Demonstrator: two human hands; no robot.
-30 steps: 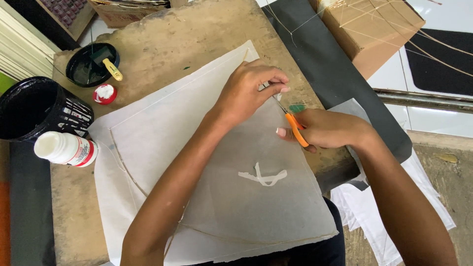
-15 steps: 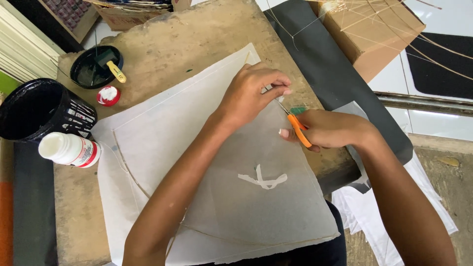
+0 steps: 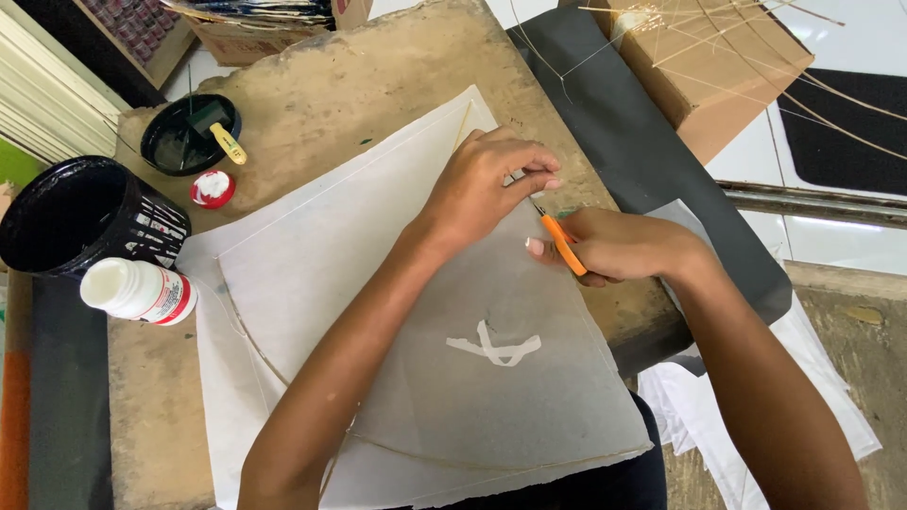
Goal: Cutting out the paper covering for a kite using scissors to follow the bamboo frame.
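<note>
Two hands, left hand (image 3: pixel 487 184) covering paper (image 3: pixel 378 283), scissors (image 3: pixel 559 238) blades hidden.

Soft, even daylight is falling across the worn brown tabletop (image 3: pixel 312 104), casting faint shadows; focus is staying sharp throughout.
</note>
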